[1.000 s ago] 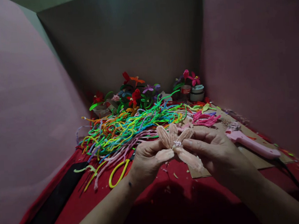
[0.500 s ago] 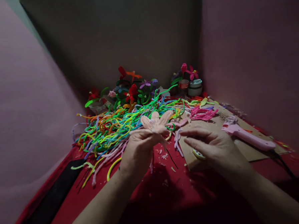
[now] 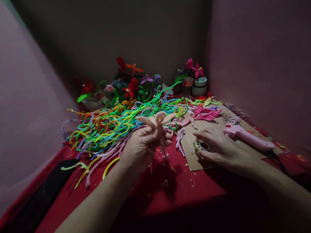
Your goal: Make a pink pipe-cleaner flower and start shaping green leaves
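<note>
My left hand (image 3: 143,143) is closed round the base of a pale pink pipe-cleaner flower (image 3: 159,119). Its petals spread upward above my fingers, and a thin dark stem (image 3: 165,157) hangs below them. Over the cardboard, my right hand (image 3: 219,149) has its thumb and fingers on either side of a small round spool (image 3: 202,146) with a yellowish edge and holes in its face. Part of the spool is hidden by the fingers. Between the two hands lies a lilac pipe-cleaner piece (image 3: 180,139).
A large heap of coloured pipe cleaners (image 3: 114,125) covers the middle left. Finished flowers (image 3: 130,88) and a lidded jar (image 3: 199,86) stand behind. On the cardboard (image 3: 196,163) are pink pipe cleaners (image 3: 206,113) and a pink glue gun (image 3: 250,137). A black flat object (image 3: 42,199) lies left.
My right hand has come down round the spool, which lay beneath it before. My left hand has turned the flower more upright, its stem now hanging straight down. The view has shifted slightly.
</note>
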A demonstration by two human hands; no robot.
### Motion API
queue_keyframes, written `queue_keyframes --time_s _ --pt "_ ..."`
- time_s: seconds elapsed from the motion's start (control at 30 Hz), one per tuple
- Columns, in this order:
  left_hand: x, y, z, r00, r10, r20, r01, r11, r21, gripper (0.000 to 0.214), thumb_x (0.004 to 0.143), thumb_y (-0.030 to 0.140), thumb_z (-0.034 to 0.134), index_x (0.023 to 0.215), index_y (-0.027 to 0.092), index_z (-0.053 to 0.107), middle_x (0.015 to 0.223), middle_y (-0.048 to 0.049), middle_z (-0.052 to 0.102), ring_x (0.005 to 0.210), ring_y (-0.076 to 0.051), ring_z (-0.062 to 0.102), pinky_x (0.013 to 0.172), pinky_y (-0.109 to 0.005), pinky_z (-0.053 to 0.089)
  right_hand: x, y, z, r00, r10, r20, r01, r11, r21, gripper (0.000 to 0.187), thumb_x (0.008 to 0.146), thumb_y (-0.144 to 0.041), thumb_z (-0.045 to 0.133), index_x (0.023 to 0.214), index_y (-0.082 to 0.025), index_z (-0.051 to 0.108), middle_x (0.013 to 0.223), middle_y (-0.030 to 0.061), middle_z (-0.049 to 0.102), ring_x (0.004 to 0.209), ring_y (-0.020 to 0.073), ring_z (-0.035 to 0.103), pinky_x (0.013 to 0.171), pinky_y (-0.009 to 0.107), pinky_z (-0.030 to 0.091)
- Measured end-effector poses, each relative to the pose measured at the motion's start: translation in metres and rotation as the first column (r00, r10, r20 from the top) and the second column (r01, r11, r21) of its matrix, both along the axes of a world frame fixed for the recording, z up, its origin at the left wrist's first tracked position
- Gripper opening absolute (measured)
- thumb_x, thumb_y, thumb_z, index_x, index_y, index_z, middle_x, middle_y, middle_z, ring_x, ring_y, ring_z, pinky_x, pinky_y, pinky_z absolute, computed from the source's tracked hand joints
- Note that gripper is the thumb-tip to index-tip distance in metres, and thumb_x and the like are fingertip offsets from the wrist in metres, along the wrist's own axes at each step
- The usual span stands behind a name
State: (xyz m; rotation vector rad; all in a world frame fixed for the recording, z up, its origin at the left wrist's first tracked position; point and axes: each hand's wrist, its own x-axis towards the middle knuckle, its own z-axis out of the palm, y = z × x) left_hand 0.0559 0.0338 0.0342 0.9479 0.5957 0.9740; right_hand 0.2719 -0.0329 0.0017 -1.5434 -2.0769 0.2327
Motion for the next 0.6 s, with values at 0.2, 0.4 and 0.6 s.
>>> queue_keyframes --time_s 0.2,0.4,0.6 --pt "0.002 0.002 -0.004 0.999 -0.049 -0.005 0.049 0.998 -0.037 0.022 0.075 0.013 0.062 0.096 0.013 0.066 0.087 -0.0067 0.069 0.074 -0.014 0.065 0.062 -0.021 0.051 -0.026 0.02 0.015 0.915 0.074 -0.397 -0.031 0.993 0.113 0.055 0.073 -0.021 0.059 0.125 -0.02 0.043 0.107 0.0067 0.057 0.096 0.0193 0.055 0.082 0.034 0.045" --pt "-0.005 0.008 0.0 0.995 0.015 0.094 -0.014 1.0 -0.011 0.02 0.071 0.014 0.066 0.092 0.016 0.066 0.09 -0.0049 0.068 0.068 -0.012 0.064 0.061 -0.021 0.05 -0.05 0.045 0.027 0.728 0.137 -0.672 -0.18 0.984 0.006 0.051 0.07 -0.031 0.065 0.116 -0.018 0.049 0.086 0.0037 0.054 0.08 0.0172 0.053 0.069 0.031 0.046" --pt "-0.009 0.014 0.0 0.984 0.048 0.172 -0.049 0.999 -0.002 0.009 0.071 0.011 0.065 0.08 0.012 0.066 0.083 -0.0063 0.068 0.072 -0.014 0.065 0.061 -0.02 0.051 -0.057 0.06 0.031 0.614 0.151 -0.775 -0.338 0.937 -0.085 0.044 0.068 -0.034 0.068 0.108 -0.02 0.055 0.088 0.0043 0.057 0.082 0.0181 0.054 0.069 0.032 0.045"
